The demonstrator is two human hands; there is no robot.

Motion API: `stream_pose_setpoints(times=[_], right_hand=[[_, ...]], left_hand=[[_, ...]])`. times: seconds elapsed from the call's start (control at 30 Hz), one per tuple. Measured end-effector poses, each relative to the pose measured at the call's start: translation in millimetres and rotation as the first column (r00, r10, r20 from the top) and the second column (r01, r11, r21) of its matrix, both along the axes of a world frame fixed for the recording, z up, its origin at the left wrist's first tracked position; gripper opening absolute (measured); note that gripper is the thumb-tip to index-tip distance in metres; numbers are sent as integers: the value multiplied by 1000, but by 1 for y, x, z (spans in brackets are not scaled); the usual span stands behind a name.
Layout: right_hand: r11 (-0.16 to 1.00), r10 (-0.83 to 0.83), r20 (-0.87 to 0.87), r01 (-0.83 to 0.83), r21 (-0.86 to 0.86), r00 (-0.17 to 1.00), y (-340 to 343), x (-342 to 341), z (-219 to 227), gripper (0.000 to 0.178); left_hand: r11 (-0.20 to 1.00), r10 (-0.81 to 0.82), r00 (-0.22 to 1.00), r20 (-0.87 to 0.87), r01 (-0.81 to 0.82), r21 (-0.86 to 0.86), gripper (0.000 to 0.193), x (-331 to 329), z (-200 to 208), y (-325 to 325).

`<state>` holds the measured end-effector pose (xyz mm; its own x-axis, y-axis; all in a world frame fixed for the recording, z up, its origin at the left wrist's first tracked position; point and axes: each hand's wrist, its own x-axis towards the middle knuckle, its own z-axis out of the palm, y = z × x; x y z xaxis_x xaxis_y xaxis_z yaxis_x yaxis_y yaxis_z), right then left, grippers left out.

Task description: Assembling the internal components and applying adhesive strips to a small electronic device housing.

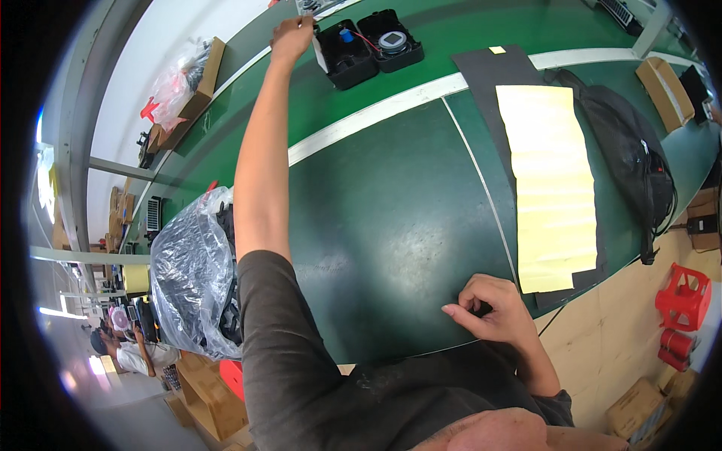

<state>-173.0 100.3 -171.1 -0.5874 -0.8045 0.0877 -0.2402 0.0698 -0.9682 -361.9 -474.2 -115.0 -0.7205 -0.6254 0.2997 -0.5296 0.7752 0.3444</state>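
Head view, left hand (292,36) touching black case (344,54)

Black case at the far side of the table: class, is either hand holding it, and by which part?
The left hand touches the open black case at its left edge; a real grip cannot be told. The right hand rests curled on the green table.

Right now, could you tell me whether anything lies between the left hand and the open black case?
Nothing visible does. The left hand is stretched out to the far side of the green table and already touches the left edge of the open black case.
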Motion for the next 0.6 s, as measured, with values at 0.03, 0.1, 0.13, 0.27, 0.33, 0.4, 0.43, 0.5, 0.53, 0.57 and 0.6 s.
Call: stream_pose_setpoints(times=[0.03,0.1,0.13,0.27,0.33,0.4,0.43,0.5,0.53,0.57,0.6], right_hand=[[1000,7,-4,-7,-8,1000,0,1,0,28],[1000,5,-2,-5,-3,1000,-1,1,-3,27],[1000,4,1,-4,-3,1000,-1,2,-4,27],[999,43,-31,-44,-29,999,-1,6,-10,26],[999,35,-77,-36,-7,996,0,6,-10,24],[998,56,-54,-55,26,997,3,6,-9,22],[997,47,-24,-45,61,999,4,8,-7,21],[981,154,-15,-151,118,988,6,3,9,19],[974,214,-58,-208,93,975,6,0,19,23],[962,268,-100,-262,73,958,4,-5,29,28],[939,343,-214,-336,69,915,4,-16,38,44]], left_hand=[[990,-135,977,-164,127,-57,54,13,1,0],[928,-371,819,-438,322,-185,41,24,-8,31],[901,-435,756,-489,368,-232,37,36,-13,50],[797,-602,701,-381,550,-249,27,90,-23,163],[813,-580,734,-352,546,-202,24,118,-62,208],[779,-619,718,-320,614,-129,27,140,-73,261],[760,-639,720,-271,645,-76,31,156,-77,277],[743,-658,701,-275,663,-89,35,182,-91,297],[750,-658,713,-243,649,-126,36,190,-96,304],[753,-658,722,-213,638,-161,36,195,-98,308],[752,-659,719,-220,642,-154,36,194,-99,307]])
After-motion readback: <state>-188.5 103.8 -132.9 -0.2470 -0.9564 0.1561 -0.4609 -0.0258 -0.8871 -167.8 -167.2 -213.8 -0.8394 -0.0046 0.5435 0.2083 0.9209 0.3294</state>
